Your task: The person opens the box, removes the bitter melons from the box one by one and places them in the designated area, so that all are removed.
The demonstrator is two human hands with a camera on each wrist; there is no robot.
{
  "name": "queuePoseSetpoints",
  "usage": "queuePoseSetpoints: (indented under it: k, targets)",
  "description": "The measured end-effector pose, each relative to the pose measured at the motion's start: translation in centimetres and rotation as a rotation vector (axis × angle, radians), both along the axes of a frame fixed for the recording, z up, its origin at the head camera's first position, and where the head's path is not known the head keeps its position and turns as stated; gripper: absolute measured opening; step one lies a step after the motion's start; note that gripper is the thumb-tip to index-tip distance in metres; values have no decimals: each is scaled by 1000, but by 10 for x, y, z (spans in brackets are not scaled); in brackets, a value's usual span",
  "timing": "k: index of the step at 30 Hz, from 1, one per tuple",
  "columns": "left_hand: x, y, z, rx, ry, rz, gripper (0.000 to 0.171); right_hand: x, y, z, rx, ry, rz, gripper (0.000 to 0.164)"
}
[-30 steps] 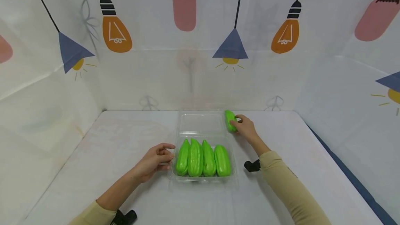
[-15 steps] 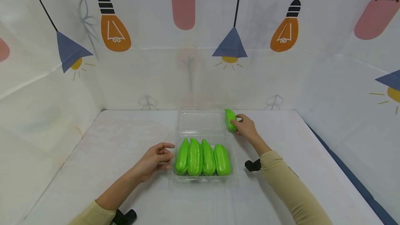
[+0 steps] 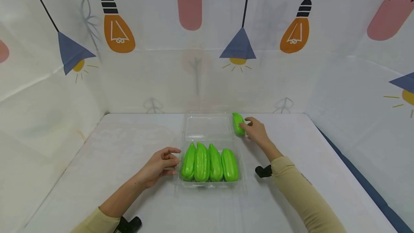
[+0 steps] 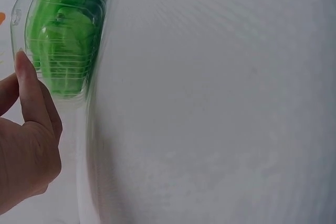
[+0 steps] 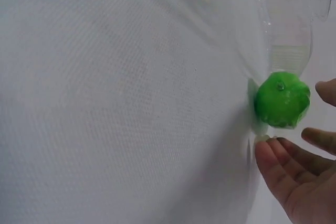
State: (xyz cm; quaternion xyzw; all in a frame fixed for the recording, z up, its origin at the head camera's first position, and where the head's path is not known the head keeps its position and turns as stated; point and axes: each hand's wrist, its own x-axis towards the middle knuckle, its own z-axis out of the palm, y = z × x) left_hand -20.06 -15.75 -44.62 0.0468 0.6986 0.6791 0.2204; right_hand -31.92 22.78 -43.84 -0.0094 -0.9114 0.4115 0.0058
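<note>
Several glossy, bright green, ridged vegetables, bitter melon-like in shape, lie side by side in a clear plastic clamshell box. Its clear lid is folded back, away from the person. One more such green vegetable lies on the table beside the lid's right edge. My right hand is just right of it, and in the right wrist view the fingers stand spread and apart from the vegetable. My left hand is at the box's left side, its fingertips right at the rim, fingers loosely bent.
Everything stands on a white-covered table. Pale sheeting printed with lamps and bulbs rises behind and at both sides. Black wrist gear sits at the right sleeve, and similar black gear is by the left cuff.
My right hand has eased slightly away from the loose green vegetable, which it was gripping a second ago. My left hand and the box have stayed in place.
</note>
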Motion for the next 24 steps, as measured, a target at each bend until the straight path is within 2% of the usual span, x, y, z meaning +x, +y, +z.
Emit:
queuePoseSetpoints:
  k: [11,18,24]
  targets:
    - [1,-1,2,-13,3,3,57,6,7,10,176,121,-25,54]
    - [1,0,1,-7,-1,3,56,11,4,20,280,226,7,51]
    - [2,-1,2,-5,-2,1,58,21,-3,35,253,313,41,48]
